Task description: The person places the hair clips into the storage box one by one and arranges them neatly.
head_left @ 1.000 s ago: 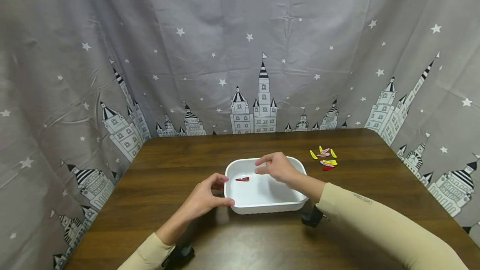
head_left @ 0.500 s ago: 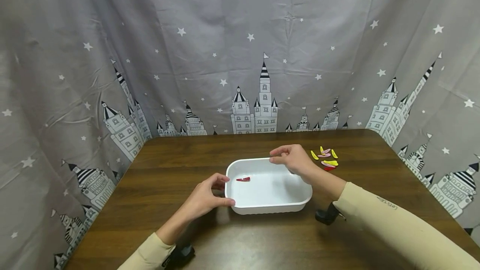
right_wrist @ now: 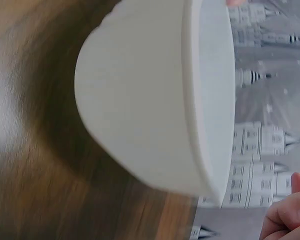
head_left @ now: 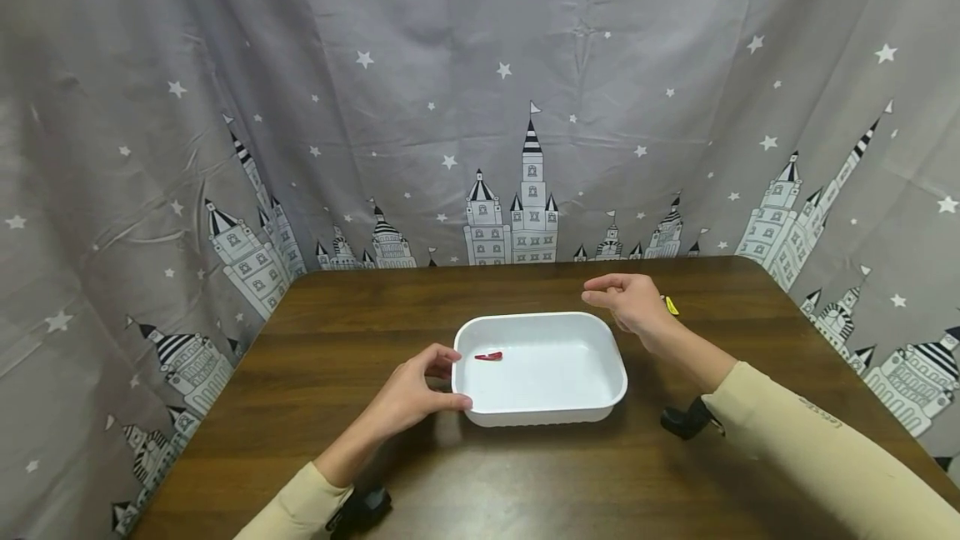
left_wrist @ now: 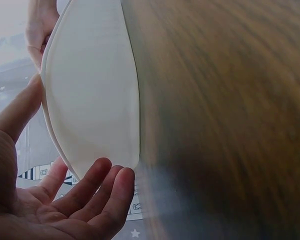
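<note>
A white rectangular plastic tray [head_left: 543, 417] stands on the table, with one red snap hair clip [head_left: 489, 356] lying inside near its left end. My left hand [head_left: 415, 390] holds the tray's left end; in the left wrist view its thumb and fingers [left_wrist: 121, 187] touch the rim and outer wall. Past the tray's far right corner, my right hand [head_left: 632, 303] is raised above the table with fingers extended and nothing visible in them. A yellow hair clip [head_left: 671, 306] shows just beyond it, and the hand and forearm hide the other clips there.
The dark wooden table [head_left: 510, 490] ends at a grey curtain [head_left: 375, 132] printed with castles and stars. A black wrist camera [head_left: 686, 419] hangs under the right wrist, and another black camera [head_left: 363, 511] sits at the left wrist.
My right hand has moved from above the tray to the right and away, now covering most of the hair clip pile. The left hand stays on the tray; the red clip lies still.
</note>
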Demonstrator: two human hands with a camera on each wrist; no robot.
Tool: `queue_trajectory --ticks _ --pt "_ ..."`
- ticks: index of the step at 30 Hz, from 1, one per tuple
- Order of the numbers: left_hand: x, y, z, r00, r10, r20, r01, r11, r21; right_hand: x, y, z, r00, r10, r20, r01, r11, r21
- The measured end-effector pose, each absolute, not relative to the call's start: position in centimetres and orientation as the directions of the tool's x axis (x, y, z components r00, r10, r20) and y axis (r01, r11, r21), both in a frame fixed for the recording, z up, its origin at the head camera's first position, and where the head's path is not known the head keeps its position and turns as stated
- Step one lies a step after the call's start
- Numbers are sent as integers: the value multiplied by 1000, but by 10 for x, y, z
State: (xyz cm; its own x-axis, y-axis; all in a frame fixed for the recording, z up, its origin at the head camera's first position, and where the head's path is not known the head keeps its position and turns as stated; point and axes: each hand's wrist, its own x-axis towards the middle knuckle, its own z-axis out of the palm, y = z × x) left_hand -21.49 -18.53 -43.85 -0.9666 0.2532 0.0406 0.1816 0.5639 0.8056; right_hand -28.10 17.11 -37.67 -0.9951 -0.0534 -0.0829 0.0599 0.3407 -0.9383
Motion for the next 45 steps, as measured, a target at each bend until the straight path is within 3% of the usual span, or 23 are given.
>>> queue_trajectory --ticks 18,27,45 --pt "-215 -186 -438 -966 257 43 185 563 806 -297 230 -389 -991 123 -54 94 354 -931" --pt "-215 -186 -438 -964 262 45 190 559 807 -305 257 -403 -981 181 -64 108 241 -965" --pt "-215 -186 -438 -964 263 39 186 562 806 -311 294 -440 -955 282 -90 154 212 -965"
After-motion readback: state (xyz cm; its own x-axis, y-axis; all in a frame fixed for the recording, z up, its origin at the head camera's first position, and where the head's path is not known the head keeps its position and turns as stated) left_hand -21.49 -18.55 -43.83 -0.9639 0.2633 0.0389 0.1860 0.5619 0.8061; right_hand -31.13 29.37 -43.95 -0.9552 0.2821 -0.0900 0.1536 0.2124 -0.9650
